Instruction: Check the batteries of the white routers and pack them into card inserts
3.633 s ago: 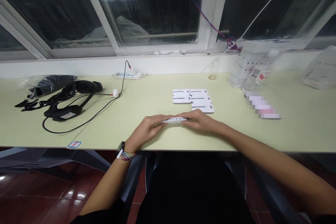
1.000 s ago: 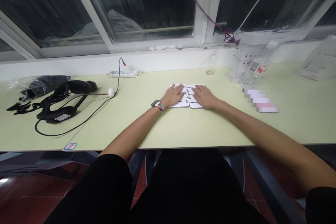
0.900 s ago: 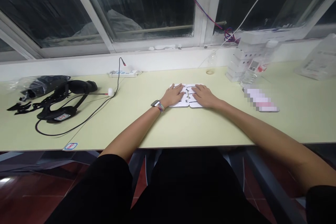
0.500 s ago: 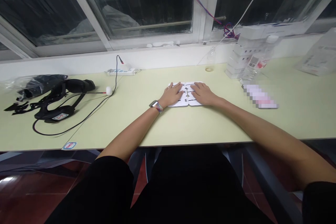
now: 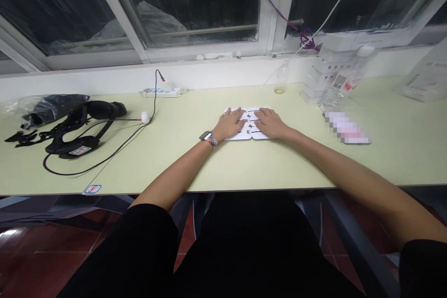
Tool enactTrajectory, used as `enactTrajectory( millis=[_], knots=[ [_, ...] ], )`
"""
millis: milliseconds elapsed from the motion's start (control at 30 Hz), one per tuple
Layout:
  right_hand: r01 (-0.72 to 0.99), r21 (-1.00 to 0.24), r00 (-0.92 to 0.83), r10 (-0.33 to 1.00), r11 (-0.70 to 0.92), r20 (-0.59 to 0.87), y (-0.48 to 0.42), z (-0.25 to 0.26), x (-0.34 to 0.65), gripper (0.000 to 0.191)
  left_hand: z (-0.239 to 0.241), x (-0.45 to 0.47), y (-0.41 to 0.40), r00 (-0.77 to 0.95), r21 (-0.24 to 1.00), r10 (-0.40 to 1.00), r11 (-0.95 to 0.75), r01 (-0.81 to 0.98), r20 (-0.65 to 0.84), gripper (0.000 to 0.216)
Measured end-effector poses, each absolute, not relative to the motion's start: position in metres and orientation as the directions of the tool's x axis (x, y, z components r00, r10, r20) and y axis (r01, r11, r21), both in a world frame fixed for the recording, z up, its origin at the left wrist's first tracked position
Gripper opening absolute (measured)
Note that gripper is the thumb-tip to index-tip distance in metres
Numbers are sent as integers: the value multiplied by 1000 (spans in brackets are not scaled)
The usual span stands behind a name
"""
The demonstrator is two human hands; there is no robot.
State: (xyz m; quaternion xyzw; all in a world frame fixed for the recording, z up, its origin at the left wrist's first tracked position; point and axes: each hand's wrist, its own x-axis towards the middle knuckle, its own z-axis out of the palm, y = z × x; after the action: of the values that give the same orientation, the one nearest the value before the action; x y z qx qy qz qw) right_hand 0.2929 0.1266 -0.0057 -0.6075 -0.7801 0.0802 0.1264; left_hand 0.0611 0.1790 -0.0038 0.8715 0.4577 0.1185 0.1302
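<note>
Several white cards with rounded corners and black print lie edge to edge in two columns on the pale green table. Flat on the left column rests my left hand, its fingers spread. A watch with a multicoloured band is on that wrist. My right hand lies palm down on the right column, fingers stretched towards the middle seam. Both hands cover much of the cards, so most of the print is hidden.
Left on the table are a black strapped headset, its cable and a power strip. To the right stand a stack of white boxes, a plastic bottle and a blurred-out flat object. Windows line the back.
The view has shifted very slightly. Both hands stay flat on the cards, and nothing on the table has visibly moved.
</note>
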Motion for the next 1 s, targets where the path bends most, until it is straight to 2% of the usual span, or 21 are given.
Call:
enactTrajectory(
  millis=[200, 300, 400, 467, 567, 667, 800, 900, 1000],
  knots=[
    [907, -305, -253, 955, 289, 152, 131, -10, 297, 62, -1, 61, 178, 557, 347, 825, -553, 757, 99, 67],
    [883, -323, -255, 926, 341, 280, 124, -9, 296, 57, 2, 54, 177, 542, 358, 832, -546, 757, 122, 65],
    [815, -295, -350, 830, 498, 434, 106, -5, 285, 49, 3, 38, 174, 521, 366, 838, -541, 758, 161, 65],
    [727, -250, -488, 736, 640, 469, 91, -3, 273, 43, 2, 24, 171, 504, 373, 842, -537, 757, 190, 66],
    [613, -208, -637, 633, 762, 441, 74, -2, 257, 33, 1, 6, 166, 470, 399, 838, -545, 737, 278, 69],
    [560, -181, -679, 573, 809, 460, 66, -2, 249, 29, 7, -1, 163, 441, 414, 824, -562, 716, 357, 69],
    [512, -100, -717, 489, 853, 497, 61, 0, 248, 28, 23, -3, 147, 442, 499, 722, -689, 526, 532, 54],
    [521, -241, -632, 560, 818, 536, 60, -1, 246, 34, 29, -7, 126, 537, 592, 673, -726, 349, 509, 43],
    [567, -366, -528, 667, 738, 525, 63, -4, 244, 33, 27, -12, 107, 667, 608, 633, -723, 328, 392, 52]
  ],
)
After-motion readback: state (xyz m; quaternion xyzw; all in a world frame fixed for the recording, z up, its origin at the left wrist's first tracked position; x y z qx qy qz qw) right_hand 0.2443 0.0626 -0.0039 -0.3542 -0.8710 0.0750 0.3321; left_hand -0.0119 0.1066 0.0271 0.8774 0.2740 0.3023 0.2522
